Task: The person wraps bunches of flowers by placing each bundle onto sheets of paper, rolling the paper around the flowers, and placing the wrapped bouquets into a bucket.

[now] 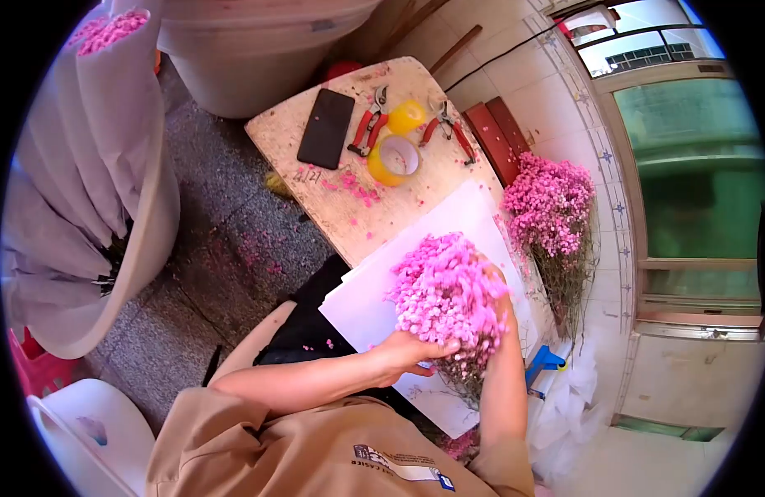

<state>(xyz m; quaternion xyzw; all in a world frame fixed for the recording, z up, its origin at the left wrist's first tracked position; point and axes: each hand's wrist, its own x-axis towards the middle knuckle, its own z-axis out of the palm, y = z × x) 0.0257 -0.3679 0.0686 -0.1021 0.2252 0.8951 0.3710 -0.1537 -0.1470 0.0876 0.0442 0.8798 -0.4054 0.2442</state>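
A bunch of pink flowers (444,290) is held over white paper sheets (357,306) on the near part of a wooden table (299,124). My left hand (411,354) is closed round the lower left side of the bunch, thumb across the blossoms. At the right side of the bunch is my right hand (500,290), its fingers largely hidden by the flowers. Thin stems hang below the blossoms. Farther up the table lie a black phone (326,128), two red-handled pruners (370,124) and yellow tape rolls (395,161).
Another pink bunch (552,203) lies at the table's right edge, near a blue tape dispenser (545,364) and clear plastic (573,406). Large pale tubs (150,240) with wrapped flowers stand left. A white container (92,431) is at the lower left.
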